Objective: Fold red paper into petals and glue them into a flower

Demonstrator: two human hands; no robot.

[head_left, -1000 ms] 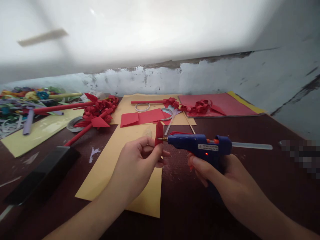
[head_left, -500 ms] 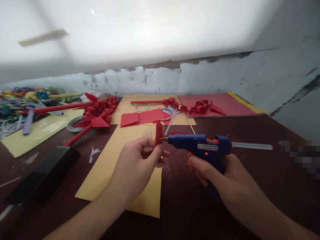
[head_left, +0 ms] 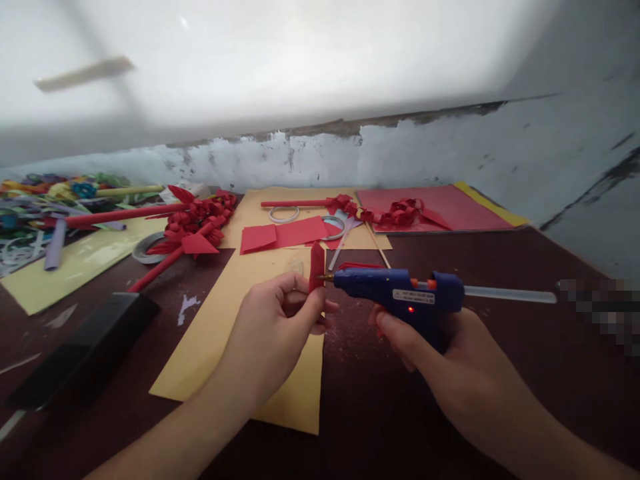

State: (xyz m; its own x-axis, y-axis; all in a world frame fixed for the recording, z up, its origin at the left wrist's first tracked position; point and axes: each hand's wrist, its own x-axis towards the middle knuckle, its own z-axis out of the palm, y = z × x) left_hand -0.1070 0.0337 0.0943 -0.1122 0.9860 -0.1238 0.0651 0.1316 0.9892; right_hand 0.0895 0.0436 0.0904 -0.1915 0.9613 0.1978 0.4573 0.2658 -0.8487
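Note:
My left hand (head_left: 280, 320) pinches a small folded piece of red paper (head_left: 317, 265) upright between thumb and fingers, above a tan paper sheet (head_left: 295, 400). Wrapped round the handle of a blue hot glue gun (head_left: 380, 283) is my right hand (head_left: 440, 353), with its fingers at the trigger. The gun's metal nozzle meets the right side of the red paper. A red light glows on the gun's body, and a clear glue stick (head_left: 510, 294) juts out from its back.
Beyond my hands lie red paper pieces (head_left: 300, 233), tape rolls (head_left: 284, 214) and red paper flowers on stems (head_left: 200, 223). A black box-shaped object (head_left: 85, 353) is at left, near coloured paper scraps (head_left: 25, 230). A red folder (head_left: 440, 208) lies by the wall.
My right hand's fingers have drawn in at the trigger, and the glue gun has shifted very slightly. The red paper stays against the nozzle in my left hand.

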